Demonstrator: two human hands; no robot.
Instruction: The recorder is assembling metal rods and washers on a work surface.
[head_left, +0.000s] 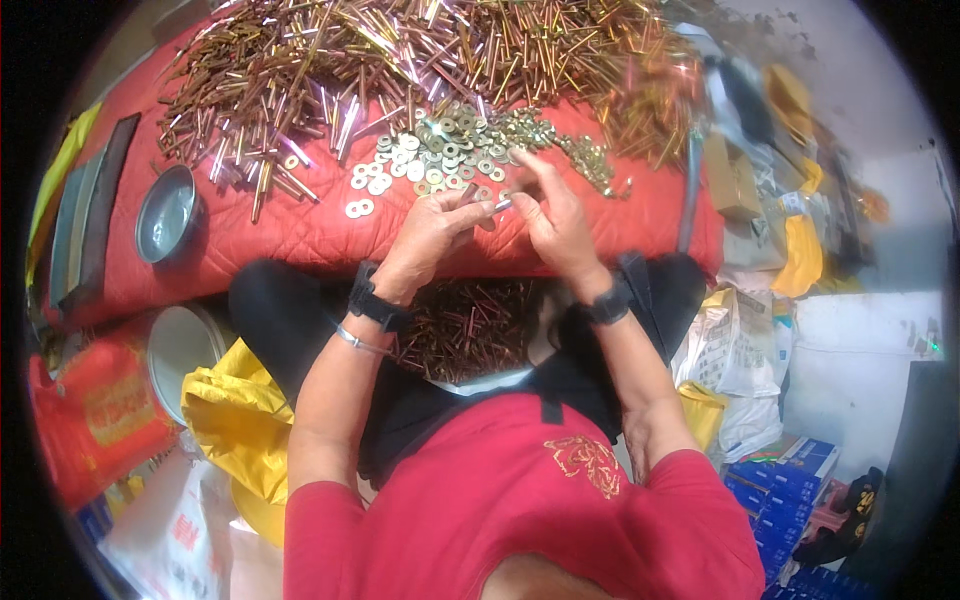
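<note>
My left hand (pixel 430 235) is closed on a short metal rod (pixel 502 206), whose shiny end sticks out toward my other hand. Close by on the right, my right hand (pixel 558 220) has its thumb beside that end, with the forefinger stretched apart from it. Both hands hover over the near part of a red padded cloth (pixel 300 235). Just beyond them lie many flat metal washers (pixel 405 158), loosely spread. To their right is a strip of small brassy pieces (pixel 585 160), likely nuts. Details at my fingertips are too small to make out.
A big heap of coppery metal rods (pixel 420 50) covers the far side. A metal bowl (pixel 167 215) sits on the cloth at left. More rods (pixel 465 330) lie between my legs. Yellow sacks (pixel 240 420), a red bag (pixel 110 410) and blue boxes (pixel 790 490) stand around.
</note>
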